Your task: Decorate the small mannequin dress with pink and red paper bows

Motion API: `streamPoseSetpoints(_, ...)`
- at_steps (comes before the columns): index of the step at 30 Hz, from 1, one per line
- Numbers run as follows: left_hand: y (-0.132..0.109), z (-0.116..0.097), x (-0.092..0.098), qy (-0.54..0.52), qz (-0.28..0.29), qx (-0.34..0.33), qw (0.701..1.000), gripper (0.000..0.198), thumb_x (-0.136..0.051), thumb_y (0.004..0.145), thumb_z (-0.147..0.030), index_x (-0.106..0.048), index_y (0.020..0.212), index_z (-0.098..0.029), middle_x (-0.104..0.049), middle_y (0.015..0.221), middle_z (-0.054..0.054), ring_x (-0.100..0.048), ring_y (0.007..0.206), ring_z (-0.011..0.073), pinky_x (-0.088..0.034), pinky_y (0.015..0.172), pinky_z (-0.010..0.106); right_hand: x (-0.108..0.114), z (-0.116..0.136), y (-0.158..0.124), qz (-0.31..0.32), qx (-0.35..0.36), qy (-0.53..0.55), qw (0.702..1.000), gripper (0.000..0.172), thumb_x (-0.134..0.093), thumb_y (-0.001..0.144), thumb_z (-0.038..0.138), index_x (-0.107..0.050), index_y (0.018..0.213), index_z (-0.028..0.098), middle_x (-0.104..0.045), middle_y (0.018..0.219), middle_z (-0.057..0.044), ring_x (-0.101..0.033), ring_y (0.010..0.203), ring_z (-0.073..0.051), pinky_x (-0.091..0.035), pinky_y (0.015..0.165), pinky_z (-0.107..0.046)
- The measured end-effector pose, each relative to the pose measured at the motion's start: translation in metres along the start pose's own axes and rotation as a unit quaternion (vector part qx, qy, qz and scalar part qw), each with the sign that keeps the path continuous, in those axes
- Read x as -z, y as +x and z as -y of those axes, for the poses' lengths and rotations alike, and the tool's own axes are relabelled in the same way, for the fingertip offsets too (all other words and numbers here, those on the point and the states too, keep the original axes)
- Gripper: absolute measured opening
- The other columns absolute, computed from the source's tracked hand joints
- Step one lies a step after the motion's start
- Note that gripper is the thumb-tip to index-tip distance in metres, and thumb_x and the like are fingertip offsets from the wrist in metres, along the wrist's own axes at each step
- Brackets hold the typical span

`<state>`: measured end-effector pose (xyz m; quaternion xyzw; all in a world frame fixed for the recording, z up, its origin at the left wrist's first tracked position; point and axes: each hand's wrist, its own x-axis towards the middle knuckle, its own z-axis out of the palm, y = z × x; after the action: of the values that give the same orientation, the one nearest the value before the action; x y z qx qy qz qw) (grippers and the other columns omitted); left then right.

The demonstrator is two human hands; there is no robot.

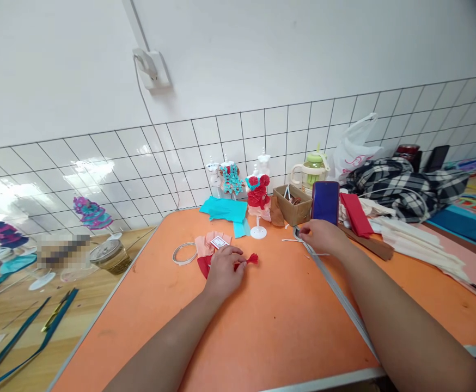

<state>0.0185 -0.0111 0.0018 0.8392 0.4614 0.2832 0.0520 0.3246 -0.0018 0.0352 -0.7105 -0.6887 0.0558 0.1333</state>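
My left hand (225, 269) rests near the table's middle, its fingers closed on a small red crepe-paper piece (253, 259) whose gathered end sticks out to the right. Under and behind that hand lie pink crepe paper (202, 245), darker red paper (203, 267) and a small white label (219, 242). To their left is a ring of pale wire (184, 253). Farther right, my right hand (322, 235) reaches the back of the table, fingertips together at a small grey object (296, 232); its kind is unclear. Thin white strips (290, 240) lie beside it.
Behind stand a mini mannequin in red paper roses (258, 193), a turquoise-dressed one (232, 179), turquoise paper (225, 209), a cardboard box (293, 207), a phone (325, 201) and a green-lidded cup (315, 169). Cream paper strips (421, 247) lie right; a jar (111, 256) stands left.
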Motion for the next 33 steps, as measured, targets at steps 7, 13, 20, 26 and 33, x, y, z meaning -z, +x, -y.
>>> streamPoseSetpoints(7,0.001,-0.002,0.000,-0.033,-0.014,0.018,0.999,0.016,-0.055,0.078,-0.023,-0.069,0.072,-0.022,-0.065,0.091,0.003,-0.056,0.091,0.0206,-0.044,0.082,0.037,0.004,-0.002,-0.007,0.119,-0.036,-0.019,0.992,0.018,-0.057,0.072,0.037,-0.070,0.073,0.025,-0.069,0.080,-0.004,-0.061,0.073,-0.019,-0.036,0.058,-0.025)
streamPoseSetpoints(13,0.001,-0.003,0.002,-0.029,-0.022,0.008,0.999,0.016,-0.054,0.078,-0.024,-0.069,0.072,-0.022,-0.065,0.089,0.003,-0.056,0.089,0.0197,-0.044,0.081,0.036,-0.020,0.015,-0.004,0.142,-0.096,-0.060,0.983,0.029,-0.058,0.070,0.041,-0.069,0.083,0.018,-0.067,0.093,-0.013,-0.062,0.084,-0.025,-0.042,0.066,-0.030)
streamPoseSetpoints(20,0.001,-0.005,0.000,-0.030,-0.025,0.004,0.999,0.015,-0.055,0.076,-0.022,-0.070,0.070,-0.022,-0.066,0.088,0.003,-0.057,0.089,0.0208,-0.044,0.083,0.037,-0.031,0.022,-0.004,0.120,-0.107,-0.053,0.986,0.026,-0.061,0.065,0.019,-0.067,0.089,0.013,-0.065,0.100,-0.018,-0.061,0.090,-0.029,-0.044,0.069,-0.034)
streamPoseSetpoints(26,0.002,-0.004,-0.003,-0.116,-0.031,0.067,0.991,0.014,-0.055,0.075,-0.027,-0.068,0.069,-0.022,-0.068,0.086,0.002,-0.060,0.089,0.0196,-0.046,0.083,0.033,-0.018,0.028,-0.005,0.086,-0.039,0.034,0.995,0.018,-0.058,0.073,0.028,-0.067,0.083,0.016,-0.068,0.087,-0.010,-0.061,0.080,-0.020,-0.042,0.063,-0.024)
streamPoseSetpoints(33,0.002,-0.012,0.004,-0.195,-0.030,0.200,0.960,0.024,-0.055,0.075,-0.040,-0.070,0.079,-0.022,-0.072,0.085,0.000,-0.065,0.080,0.0191,-0.050,0.070,0.028,-0.027,0.092,-0.035,0.231,0.077,0.466,0.850,0.030,-0.059,0.074,0.043,-0.067,0.082,0.015,-0.064,0.070,-0.001,-0.040,0.042,-0.004,-0.027,0.038,-0.017)
